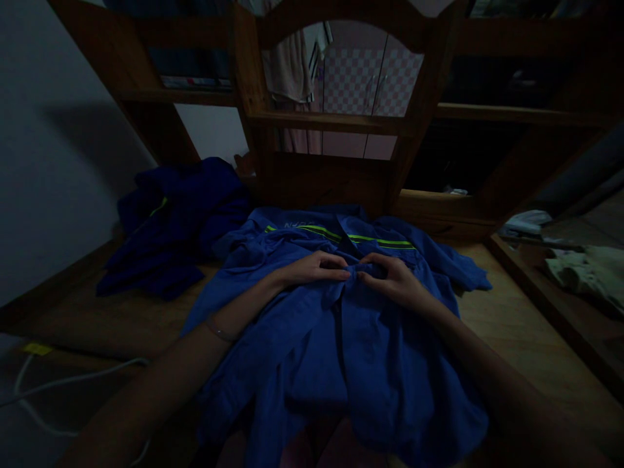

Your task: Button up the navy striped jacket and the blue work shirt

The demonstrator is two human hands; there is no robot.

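A blue work shirt [302,351] with yellow-green stripes across the chest lies spread front side up, its lower part hanging over the near edge. My left hand [324,268] pinches the cloth of its front opening between thumb and fingers. From the other side, my right hand [385,276] pinches the facing edge, so the fingertips of both hands almost meet. Whether a button sits between the fingers is too dark to make out. Below the hands the two front edges part in a narrow gap.
A darker blue garment [180,214] lies heaped at the left by the wall. Behind the wooden surface [521,318] rises a wooden frame with shelves [331,123]. A white cable [82,376] runs at the lower left. Pale cloth [585,270] lies on the right.
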